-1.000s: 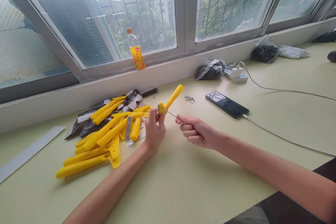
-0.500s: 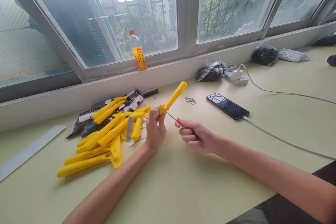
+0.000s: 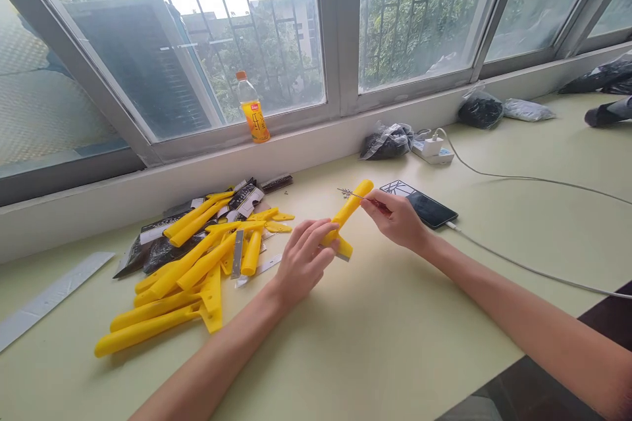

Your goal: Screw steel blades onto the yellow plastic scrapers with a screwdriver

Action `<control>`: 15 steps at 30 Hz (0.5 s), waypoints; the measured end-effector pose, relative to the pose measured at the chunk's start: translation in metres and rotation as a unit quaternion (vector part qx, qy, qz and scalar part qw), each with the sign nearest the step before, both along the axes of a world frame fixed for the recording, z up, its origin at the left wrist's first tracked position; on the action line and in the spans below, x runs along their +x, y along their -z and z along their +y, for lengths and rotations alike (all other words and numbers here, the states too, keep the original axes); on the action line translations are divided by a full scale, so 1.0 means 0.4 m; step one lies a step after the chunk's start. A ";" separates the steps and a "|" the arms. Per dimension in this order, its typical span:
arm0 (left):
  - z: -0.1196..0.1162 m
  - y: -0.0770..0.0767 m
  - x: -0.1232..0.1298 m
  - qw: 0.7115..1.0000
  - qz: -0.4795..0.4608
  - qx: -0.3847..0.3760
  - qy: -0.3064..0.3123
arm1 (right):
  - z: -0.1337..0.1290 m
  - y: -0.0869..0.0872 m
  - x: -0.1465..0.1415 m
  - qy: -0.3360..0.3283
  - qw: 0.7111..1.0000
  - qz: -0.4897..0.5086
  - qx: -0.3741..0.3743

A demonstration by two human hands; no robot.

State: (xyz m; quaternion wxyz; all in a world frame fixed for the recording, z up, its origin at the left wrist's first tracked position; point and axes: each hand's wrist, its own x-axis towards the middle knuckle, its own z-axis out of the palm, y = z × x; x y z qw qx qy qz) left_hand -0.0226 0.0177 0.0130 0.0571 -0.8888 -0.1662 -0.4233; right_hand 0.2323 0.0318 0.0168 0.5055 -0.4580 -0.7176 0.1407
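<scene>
My left hand (image 3: 305,262) is closed on a yellow scraper (image 3: 349,212), gripping it near its head. The scraper's handle slants up and away to the right, and a strip of metal blade shows at its lower edge. In my right hand (image 3: 399,220) is a thin metal rod (image 3: 356,195), a slim driving tool pinched between the fingers. Its tip reaches past the handle, over the small pile of metal screws or nuts (image 3: 345,193). The handle partly hides that pile. More yellow scrapers (image 3: 192,263) lie heaped left of my left hand, with a loose blade (image 3: 237,254) among them.
Dark packets (image 3: 245,200) lie behind the heap. A long grey strip (image 3: 54,299) is at far left. A phone (image 3: 434,210) with a cable lies beyond my right hand. An orange drink bottle (image 3: 255,120) stands on the window ledge. Bagged items (image 3: 388,142) sit by the wall.
The rod has come away from the scraper's head and moved to the screw pile. My left hand has turned the scraper over, head now lower and nearer. The view has shifted slightly.
</scene>
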 end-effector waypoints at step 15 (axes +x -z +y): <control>-0.006 -0.003 0.002 0.999 0.029 -0.015 0.028 | -0.019 -0.014 -0.027 0.018 0.996 -0.041 0.074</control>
